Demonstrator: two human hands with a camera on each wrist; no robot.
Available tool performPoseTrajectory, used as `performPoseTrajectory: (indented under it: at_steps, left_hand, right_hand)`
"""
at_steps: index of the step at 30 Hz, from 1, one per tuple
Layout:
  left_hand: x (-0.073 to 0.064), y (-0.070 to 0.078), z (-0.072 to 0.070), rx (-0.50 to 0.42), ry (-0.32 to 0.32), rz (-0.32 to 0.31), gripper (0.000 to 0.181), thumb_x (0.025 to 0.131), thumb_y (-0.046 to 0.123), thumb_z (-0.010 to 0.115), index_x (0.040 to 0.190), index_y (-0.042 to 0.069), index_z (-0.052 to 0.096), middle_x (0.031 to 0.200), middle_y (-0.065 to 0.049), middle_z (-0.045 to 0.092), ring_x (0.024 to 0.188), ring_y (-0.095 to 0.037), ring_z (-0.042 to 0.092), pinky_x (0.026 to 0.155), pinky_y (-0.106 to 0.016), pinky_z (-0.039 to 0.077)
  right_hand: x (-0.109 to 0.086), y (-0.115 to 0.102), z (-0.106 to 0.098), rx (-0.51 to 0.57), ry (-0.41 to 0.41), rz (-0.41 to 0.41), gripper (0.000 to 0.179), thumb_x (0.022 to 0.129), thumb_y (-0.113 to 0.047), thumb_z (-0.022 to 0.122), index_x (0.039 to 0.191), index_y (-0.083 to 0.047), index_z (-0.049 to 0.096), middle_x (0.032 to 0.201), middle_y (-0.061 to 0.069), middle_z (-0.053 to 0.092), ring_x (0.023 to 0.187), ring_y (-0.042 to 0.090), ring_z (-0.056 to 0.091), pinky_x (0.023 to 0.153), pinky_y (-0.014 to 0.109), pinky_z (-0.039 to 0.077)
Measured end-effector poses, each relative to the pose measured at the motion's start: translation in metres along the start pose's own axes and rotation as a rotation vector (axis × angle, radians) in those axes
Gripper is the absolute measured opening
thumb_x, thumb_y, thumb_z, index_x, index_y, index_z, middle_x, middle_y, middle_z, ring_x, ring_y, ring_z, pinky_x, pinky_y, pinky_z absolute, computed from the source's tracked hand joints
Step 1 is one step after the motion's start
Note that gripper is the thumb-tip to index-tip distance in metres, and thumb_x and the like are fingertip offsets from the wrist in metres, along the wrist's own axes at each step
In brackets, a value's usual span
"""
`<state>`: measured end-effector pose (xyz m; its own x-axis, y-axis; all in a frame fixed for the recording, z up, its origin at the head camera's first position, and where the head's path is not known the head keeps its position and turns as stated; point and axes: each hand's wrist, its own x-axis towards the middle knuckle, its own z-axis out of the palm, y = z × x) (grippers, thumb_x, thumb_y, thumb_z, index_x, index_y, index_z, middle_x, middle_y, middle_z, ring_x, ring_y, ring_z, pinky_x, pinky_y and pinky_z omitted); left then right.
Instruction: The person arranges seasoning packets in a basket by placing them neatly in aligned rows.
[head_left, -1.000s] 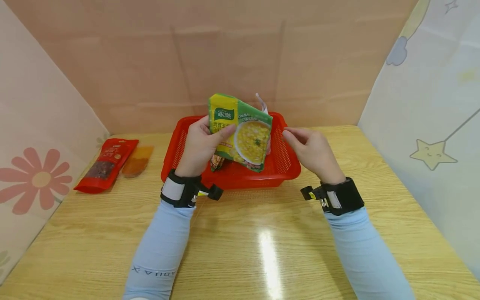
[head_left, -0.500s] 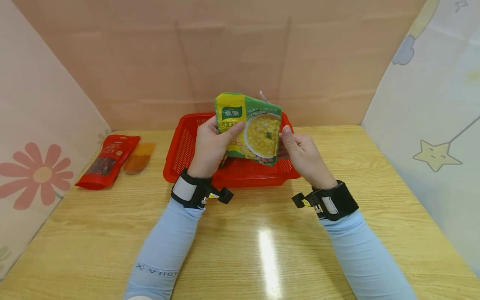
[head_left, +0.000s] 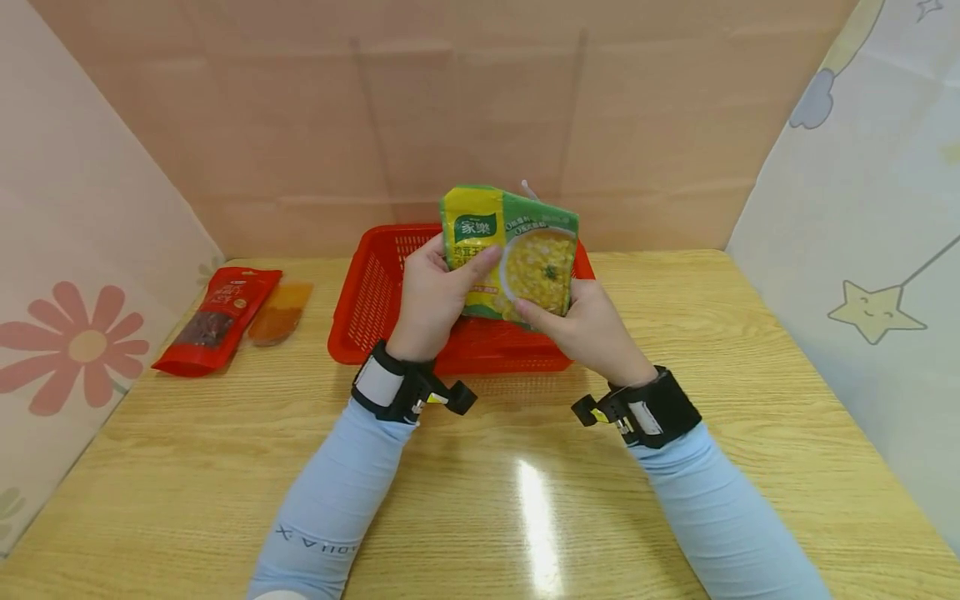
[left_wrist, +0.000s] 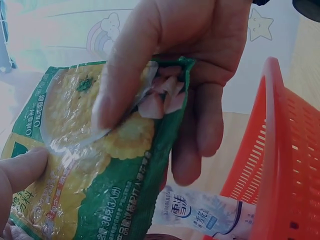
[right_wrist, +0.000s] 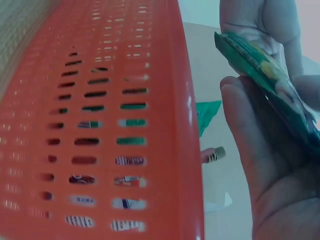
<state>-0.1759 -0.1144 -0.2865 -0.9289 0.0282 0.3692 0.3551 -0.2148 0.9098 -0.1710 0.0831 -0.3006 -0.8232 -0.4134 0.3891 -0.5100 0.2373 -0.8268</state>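
A green and yellow soup packet (head_left: 536, 258), printed with a bowl of corn soup, is held up above the red plastic basket (head_left: 347, 325). My left hand (head_left: 435, 292) grips its left side, thumb across the front. On its lower right part, my right hand (head_left: 596, 333) pinches it, thumb in front and fingers behind; the left wrist view shows this right thumb (left_wrist: 120, 85) on the bowl picture. Seen from the right wrist, the packet (right_wrist: 272, 80) is nearly edge-on between the fingers. A white and blue packet (left_wrist: 205, 212) lies by the basket wall in the left wrist view.
At the left of the wooden table (head_left: 465, 508) lie a red pouch (head_left: 217, 321) with a see-through window and a small orange-brown packet (head_left: 281, 312). Slots in the basket wall (right_wrist: 165, 150) show several packages inside. Paper walls stand behind and at both sides.
My right hand has come in from the right and taken hold of the soup packet's lower right part. The packet and my left hand have shifted slightly to the right.
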Motion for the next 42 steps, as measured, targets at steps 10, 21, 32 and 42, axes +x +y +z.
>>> performPoseTrajectory:
  at_steps: [10, 21, 32, 42]
  left_hand:
    - [0.0, 0.003, -0.004, 0.077, -0.008, 0.002, 0.037, 0.093, 0.02, 0.072, 0.124, 0.004, 0.061, 0.111, -0.012, 0.07, 0.098, -0.025, 0.068, 0.083, -0.037, 0.057]
    - [-0.019, 0.037, -0.007, -0.113, 0.062, -0.138, 0.062, 0.105, 0.029, 0.05, 0.155, 0.005, 0.023, 0.147, -0.01, 0.043, 0.132, -0.03, 0.045, 0.103, -0.043, 0.046]
    - [-0.033, 0.046, 0.009, -0.377, -0.192, -0.283, 0.049, 0.108, 0.02, 0.04, 0.151, 0.003, 0.027, 0.143, -0.012, 0.042, 0.126, -0.029, 0.046, 0.109, -0.041, 0.04]
    - [-0.032, 0.041, 0.012, -0.449, -0.098, -0.438, 0.057, 0.105, 0.01, 0.04, 0.156, 0.009, 0.015, 0.151, -0.009, 0.033, 0.134, -0.024, 0.042, 0.106, -0.037, 0.042]
  right_hand:
    - [0.0, 0.003, 0.005, -0.02, 0.036, -0.045, 0.026, 0.094, -0.01, 0.069, 0.115, 0.003, 0.064, 0.105, 0.015, 0.071, 0.082, 0.027, 0.072, 0.071, 0.031, 0.059]
    - [0.003, 0.01, 0.011, -0.432, 0.344, -0.346, 0.024, 0.089, -0.001, 0.072, 0.111, 0.007, 0.071, 0.092, 0.018, 0.073, 0.067, 0.024, 0.068, 0.066, 0.039, 0.059]
    - [-0.003, 0.011, 0.022, -0.752, 0.386, -0.486, 0.057, 0.081, 0.001, 0.079, 0.134, 0.005, 0.058, 0.126, 0.022, 0.063, 0.112, 0.037, 0.063, 0.092, 0.048, 0.052]
    - [-0.007, 0.012, 0.031, -0.858, 0.37, -0.574, 0.058, 0.081, 0.001, 0.079, 0.135, 0.004, 0.057, 0.129, 0.023, 0.061, 0.115, 0.037, 0.062, 0.088, 0.048, 0.054]
